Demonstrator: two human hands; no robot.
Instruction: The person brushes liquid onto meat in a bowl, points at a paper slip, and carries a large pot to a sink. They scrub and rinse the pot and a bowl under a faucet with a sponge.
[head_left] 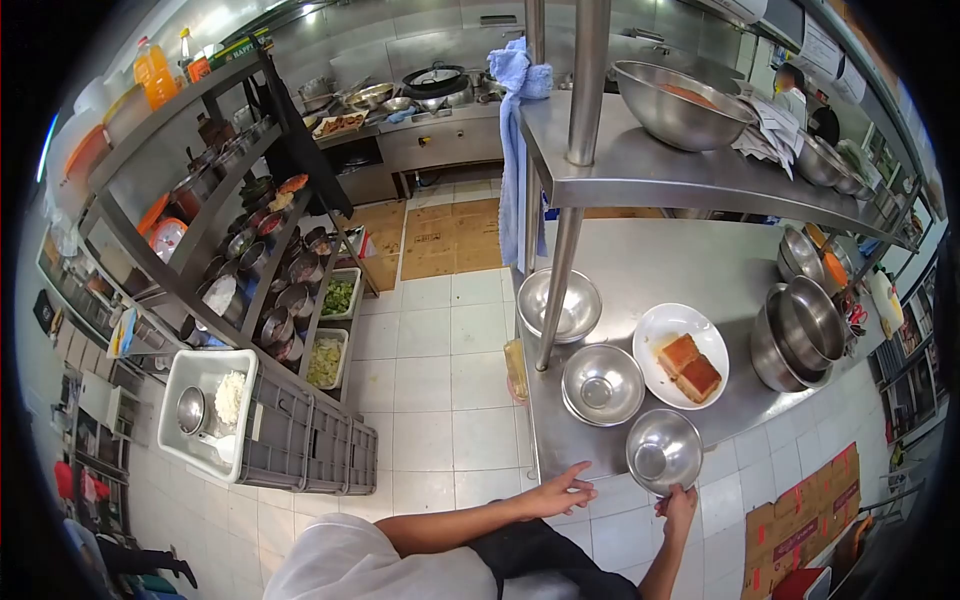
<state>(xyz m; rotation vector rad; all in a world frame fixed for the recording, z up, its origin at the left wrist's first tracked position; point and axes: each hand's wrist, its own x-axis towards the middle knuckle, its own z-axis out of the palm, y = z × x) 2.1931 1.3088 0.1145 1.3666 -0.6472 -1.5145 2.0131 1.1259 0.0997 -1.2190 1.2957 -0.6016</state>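
Observation:
My right hand (679, 503) pinches the near rim of a small empty steel bowl (663, 450) at the front edge of the steel counter (650, 260). My left hand (560, 492) rests with fingers spread on the counter's near edge, left of that bowl, holding nothing. Just beyond are stacked steel bowls (602, 385) and a white plate (690, 335) carrying two brown square pieces (688, 368).
Another steel bowl (558, 305) sits behind a shelf post (560, 270). Stacked pots (800, 330) stand to the right. The upper shelf (640, 175) holds a large bowl (680, 105) and a blue cloth (515, 130). Left is a rack of containers (270, 270), a white tub (205, 400) and a grey crate (305, 445).

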